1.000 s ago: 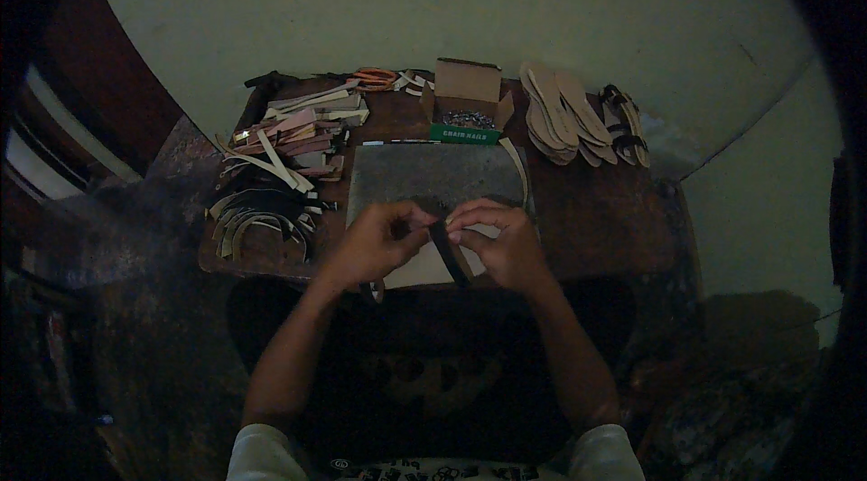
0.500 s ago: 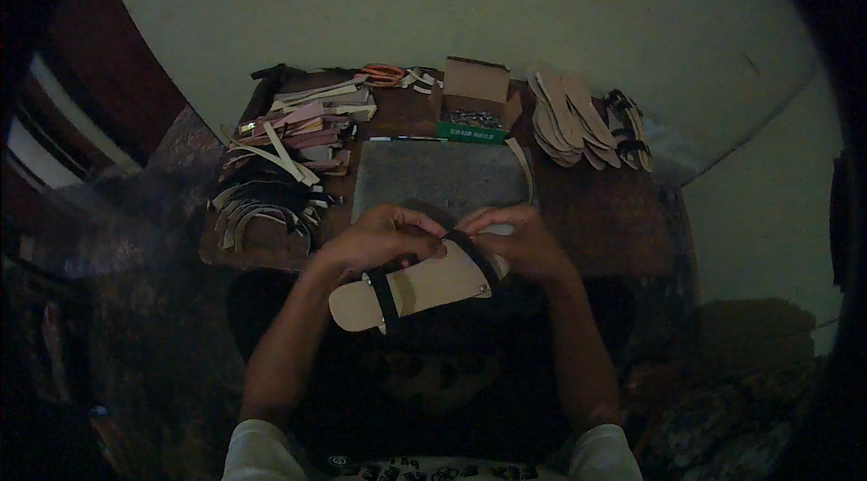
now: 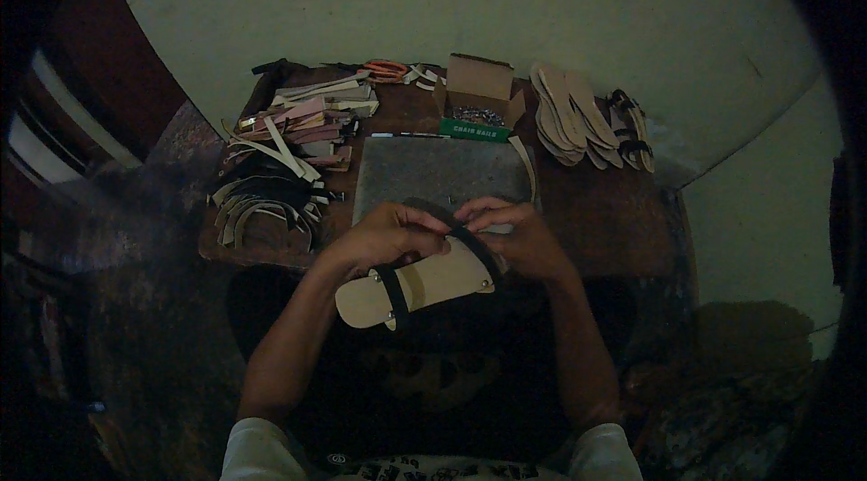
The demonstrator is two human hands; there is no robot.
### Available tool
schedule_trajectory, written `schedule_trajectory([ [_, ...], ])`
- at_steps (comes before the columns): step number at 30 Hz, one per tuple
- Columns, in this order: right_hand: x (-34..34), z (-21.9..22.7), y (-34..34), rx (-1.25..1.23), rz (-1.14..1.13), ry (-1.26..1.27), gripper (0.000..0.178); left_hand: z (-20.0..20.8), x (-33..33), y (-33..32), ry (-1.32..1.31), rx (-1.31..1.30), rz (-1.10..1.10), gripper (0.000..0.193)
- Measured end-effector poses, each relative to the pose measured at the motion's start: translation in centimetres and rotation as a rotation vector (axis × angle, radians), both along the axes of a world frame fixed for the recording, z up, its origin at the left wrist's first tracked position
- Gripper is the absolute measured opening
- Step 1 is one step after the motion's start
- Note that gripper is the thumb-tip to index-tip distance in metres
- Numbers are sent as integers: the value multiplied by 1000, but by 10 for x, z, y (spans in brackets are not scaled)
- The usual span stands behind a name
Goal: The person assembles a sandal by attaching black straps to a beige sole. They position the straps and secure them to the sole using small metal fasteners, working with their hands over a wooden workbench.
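A beige sandal [image 3: 441,284] with two black straps is held up in front of the table's near edge, its rounded end toward the lower left. Metal studs show where the straps meet the sole. My left hand [image 3: 390,237] is closed on the sole's far edge, thumb and fingers pinching beside the front black strap [image 3: 476,252]. On the other side of that strap my right hand [image 3: 515,235] grips the strap and the sandal's right end, fingertips close to those of my left. The sole's underside and some fingertips are hidden.
Behind the hands lies a grey slab [image 3: 442,176] on the wooden table [image 3: 605,219]. Strap strips [image 3: 271,196] are heaped at the left. Orange-handled scissors [image 3: 386,72] and an open box of nails [image 3: 477,124] stand at the back. Soles [image 3: 573,120] and a strapped sandal [image 3: 632,133] lie right.
The sandal has shifted slightly right and tilted a little, with both hands still on it. My right fingers have moved a bit along the front strap.
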State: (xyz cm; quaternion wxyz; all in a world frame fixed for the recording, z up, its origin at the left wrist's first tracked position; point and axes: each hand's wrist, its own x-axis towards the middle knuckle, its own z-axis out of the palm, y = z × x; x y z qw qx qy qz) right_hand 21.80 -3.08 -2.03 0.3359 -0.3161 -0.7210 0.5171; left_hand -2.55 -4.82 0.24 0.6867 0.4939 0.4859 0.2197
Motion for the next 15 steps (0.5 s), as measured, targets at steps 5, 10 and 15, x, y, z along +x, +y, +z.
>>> schedule_trajectory([
  [5,-1,3,-1,-13,-9,-14,17,-5,-2,2,-25,33,-8,31],
  [10,-2,4,-2,16,-25,-16,16,-2,-2,1,-27,31,0,30],
  [15,-1,-1,0,59,-17,27,13,2,0,1,5,30,2,30],
])
